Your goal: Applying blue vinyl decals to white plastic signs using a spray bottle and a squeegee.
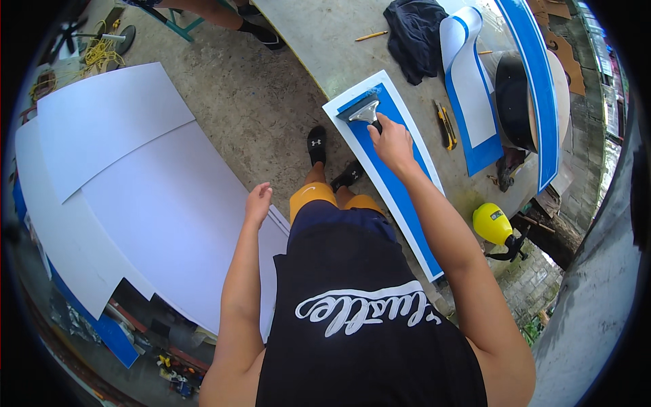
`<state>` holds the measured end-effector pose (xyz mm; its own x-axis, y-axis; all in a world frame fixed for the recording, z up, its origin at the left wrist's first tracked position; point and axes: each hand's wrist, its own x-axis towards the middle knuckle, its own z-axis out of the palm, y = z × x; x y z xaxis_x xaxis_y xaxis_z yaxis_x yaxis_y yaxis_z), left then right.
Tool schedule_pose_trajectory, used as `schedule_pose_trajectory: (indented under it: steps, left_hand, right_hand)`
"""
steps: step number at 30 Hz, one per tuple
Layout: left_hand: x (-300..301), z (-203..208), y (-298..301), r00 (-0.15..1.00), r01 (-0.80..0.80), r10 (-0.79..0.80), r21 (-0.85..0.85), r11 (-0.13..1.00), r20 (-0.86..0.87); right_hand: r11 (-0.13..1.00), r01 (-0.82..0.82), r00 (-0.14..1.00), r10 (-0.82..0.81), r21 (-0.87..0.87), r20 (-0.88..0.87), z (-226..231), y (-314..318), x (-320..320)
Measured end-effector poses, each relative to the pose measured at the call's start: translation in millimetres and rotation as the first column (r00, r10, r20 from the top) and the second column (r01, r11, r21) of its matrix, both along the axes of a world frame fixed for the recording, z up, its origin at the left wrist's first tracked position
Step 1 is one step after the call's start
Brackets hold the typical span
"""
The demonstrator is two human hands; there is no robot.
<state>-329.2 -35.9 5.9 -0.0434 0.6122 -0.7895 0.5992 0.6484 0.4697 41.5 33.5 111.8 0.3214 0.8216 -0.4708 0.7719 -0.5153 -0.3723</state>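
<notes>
My right hand point(393, 142) is closed round the handle of a squeegee point(361, 110) with a wide blade. The blade rests at the far end of a long blue panel with a white border point(400, 183), and small wet-looking bubbles show beside it. The panel lies along the table's left edge and reaches back toward my body. Off to the left, my left hand point(258, 203) hangs loosely curled in the air beside large white sheets point(169, 203). No object shows in it.
On the grey table point(305, 27) lie a yellow utility knife point(445, 125), a pencil point(371, 36), a dark cloth point(413, 37) and curled blue-and-white sheeting point(468, 88). A yellow spray bottle point(493, 224) stands at the right. Another person's foot point(261, 32) shows at the top.
</notes>
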Motion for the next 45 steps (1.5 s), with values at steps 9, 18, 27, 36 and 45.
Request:
schedule_pose_trajectory:
  steps: [9,18,27,36,45]
  left_hand:
    - [-9,-5,-16,1.0,-0.014,0.014,-0.024,1.0,-0.017]
    - [-20,-10,-36,0.996,-0.082,0.081,-0.029,0.996,-0.041]
    - [-20,-8,-47,0.988,-0.151,0.151,0.012,0.988,0.019]
    - [-14,6,-42,0.991,-0.134,0.134,-0.004,0.991,-0.005]
    - [19,10,0,0.939,0.309,-0.28,0.135,0.941,-0.198]
  right_hand:
    - [1.0,0.004,1.0,-0.004,-0.01,-0.016,6,6,10]
    - [0.887,-0.401,0.882,0.441,-0.229,0.167,12,48,122]
    - [0.808,-0.544,0.824,0.566,-0.227,0.038,-7,77,48]
    - [0.69,-0.722,0.686,0.723,0.054,-0.077,13,76,-142]
    - [0.98,-0.199,0.977,0.2,0.024,-0.076,33,-7,11]
